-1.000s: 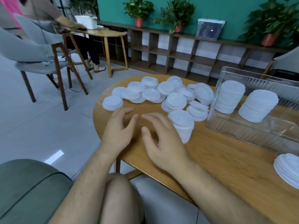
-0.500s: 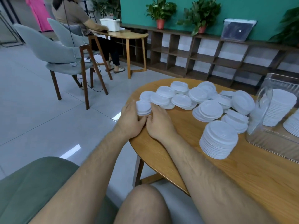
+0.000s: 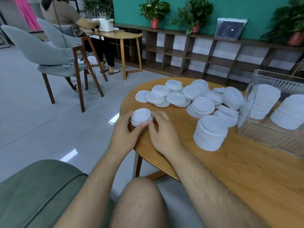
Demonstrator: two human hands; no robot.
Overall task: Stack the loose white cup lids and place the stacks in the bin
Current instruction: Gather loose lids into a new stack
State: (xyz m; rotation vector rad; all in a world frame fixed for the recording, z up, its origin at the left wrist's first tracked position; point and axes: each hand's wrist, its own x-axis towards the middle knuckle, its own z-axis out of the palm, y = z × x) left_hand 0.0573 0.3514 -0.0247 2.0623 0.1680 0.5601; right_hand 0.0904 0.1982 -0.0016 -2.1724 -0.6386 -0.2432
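Left hand (image 3: 125,134): curled round small lid stack (image 3: 141,116), gripping its left side.
Right hand (image 3: 162,135): curled, gripping its right side.
Small lid stack: table (image 3: 230,170), left edge.
Loose lids (image 3: 181,94): far edge.
Tall stack (image 3: 211,132): just beside bin (image 3: 266,139).
Bin: right edge, holding two stacks (image 3: 287,112).

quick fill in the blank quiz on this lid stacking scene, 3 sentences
1. The small stack of white plastic cup lids is gripped by ____ hands, the left hand and the right hand.
2. The clear plastic bin shows ____ lid stacks inside.
3. The tall white lid stack stands on the round table, made of ____.
Missing: both; two; wood.
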